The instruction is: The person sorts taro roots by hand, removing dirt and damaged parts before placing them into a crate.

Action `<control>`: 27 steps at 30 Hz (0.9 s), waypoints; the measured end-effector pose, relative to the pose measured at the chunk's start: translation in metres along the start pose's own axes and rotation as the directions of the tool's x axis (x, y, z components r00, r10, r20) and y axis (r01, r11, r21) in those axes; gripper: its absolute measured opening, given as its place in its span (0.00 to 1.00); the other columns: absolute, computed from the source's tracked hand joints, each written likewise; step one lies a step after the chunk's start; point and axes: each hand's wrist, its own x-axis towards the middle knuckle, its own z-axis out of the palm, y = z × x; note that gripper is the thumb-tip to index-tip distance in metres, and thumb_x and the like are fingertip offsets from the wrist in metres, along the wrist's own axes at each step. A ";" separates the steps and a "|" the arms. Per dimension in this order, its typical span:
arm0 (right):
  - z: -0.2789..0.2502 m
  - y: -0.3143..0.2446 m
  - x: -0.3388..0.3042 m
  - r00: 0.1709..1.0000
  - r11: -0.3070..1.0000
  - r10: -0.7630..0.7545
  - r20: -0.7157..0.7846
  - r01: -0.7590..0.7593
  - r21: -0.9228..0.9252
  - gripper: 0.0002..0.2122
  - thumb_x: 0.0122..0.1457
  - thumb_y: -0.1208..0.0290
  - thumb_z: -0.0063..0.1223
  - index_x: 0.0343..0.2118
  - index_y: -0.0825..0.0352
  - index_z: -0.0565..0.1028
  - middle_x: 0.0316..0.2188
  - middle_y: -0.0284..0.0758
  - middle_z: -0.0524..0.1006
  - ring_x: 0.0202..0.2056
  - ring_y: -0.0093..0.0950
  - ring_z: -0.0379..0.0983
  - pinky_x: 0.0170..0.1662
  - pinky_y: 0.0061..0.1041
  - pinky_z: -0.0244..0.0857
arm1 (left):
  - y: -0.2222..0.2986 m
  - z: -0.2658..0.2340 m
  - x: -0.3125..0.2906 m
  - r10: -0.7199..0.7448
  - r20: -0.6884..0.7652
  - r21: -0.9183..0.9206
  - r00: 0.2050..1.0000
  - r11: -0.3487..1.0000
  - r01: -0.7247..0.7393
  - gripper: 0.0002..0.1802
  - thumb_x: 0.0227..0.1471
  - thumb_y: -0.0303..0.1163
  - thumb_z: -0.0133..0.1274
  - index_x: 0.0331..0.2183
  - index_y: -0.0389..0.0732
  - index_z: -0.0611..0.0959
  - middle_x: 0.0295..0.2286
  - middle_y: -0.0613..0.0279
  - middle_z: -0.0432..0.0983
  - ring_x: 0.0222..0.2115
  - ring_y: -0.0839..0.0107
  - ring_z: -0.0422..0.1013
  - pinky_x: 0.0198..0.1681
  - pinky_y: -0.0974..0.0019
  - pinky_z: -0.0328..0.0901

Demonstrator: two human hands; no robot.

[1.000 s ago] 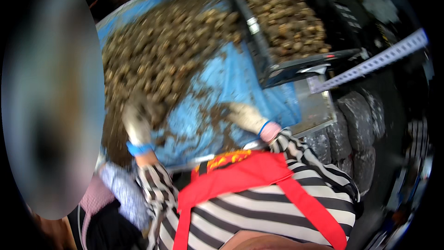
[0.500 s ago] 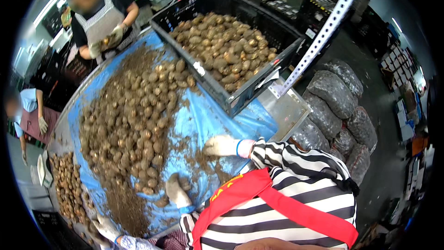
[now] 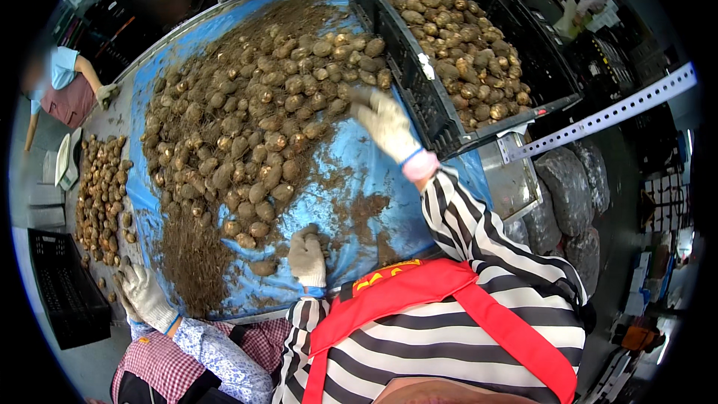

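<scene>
A heap of small brown taros (image 3: 247, 127) with loose soil and root fibres lies on a blue plastic sheet (image 3: 351, 157). My right hand (image 3: 385, 123), in a soiled white glove, reaches over the heap's right edge beside the black crate (image 3: 419, 78). Its fingers are stretched out and slightly smeared by motion, with nothing visible in them. My left hand (image 3: 305, 258), gloved too, rests on the sheet near the table's front edge, its fingers curled. Something dark shows at its fingertips; whether that is a taro or dirty glove, I cannot make out.
More taros (image 3: 467, 60) fill part of the crate. At left, another person's gloved hands (image 3: 146, 295) are near a smaller taro pile (image 3: 101, 194) and an empty black crate (image 3: 63, 284). A perforated metal post (image 3: 598, 116) and full sacks (image 3: 565, 187) stand at right.
My right hand has moved away from me, off the bare sheet to the heap's edge by the crate. My left hand stays near the front edge. The view has shifted.
</scene>
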 end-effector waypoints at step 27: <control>0.053 -0.012 0.144 0.889 0.723 -0.011 0.457 0.323 -0.611 0.33 0.59 0.35 0.38 0.55 0.58 0.73 0.55 0.43 0.72 0.56 0.38 0.69 0.62 0.39 0.56 | 0.002 0.007 -0.005 0.019 -0.091 -0.129 0.996 0.991 -0.031 0.15 0.53 0.37 0.51 0.40 0.43 0.84 0.30 0.47 0.80 0.31 0.49 0.76 0.35 0.54 0.69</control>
